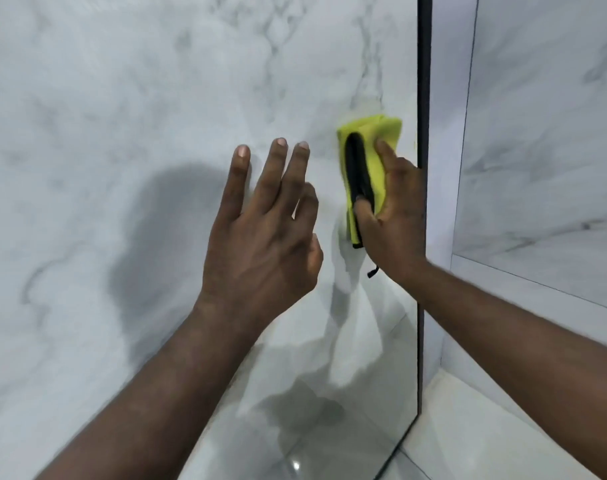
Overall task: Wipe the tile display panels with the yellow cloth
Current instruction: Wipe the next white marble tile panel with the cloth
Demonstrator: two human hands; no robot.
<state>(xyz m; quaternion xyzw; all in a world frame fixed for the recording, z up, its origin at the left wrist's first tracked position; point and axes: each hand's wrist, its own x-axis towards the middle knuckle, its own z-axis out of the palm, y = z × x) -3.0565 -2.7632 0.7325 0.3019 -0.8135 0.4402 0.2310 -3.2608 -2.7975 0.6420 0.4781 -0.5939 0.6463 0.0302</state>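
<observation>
Pressing the folded yellow cloth (381, 133) against the marble tile panel (122, 98), near its dark edge strip (424, 64), with the right hand (392, 209), thumb and fingers clamped on it. Reaching up just beside it with the left hand (260, 230), fingers straight and spread.

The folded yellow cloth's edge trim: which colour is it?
Black, along the folded yellow cloth, seen in the head view.

Glossy pale floor (461, 427), lower right corner, faint grout line crossing it. Black vertical strip (424, 64) runs top edge down to the floor. White post (446, 133) just beside the strip, right side.
</observation>
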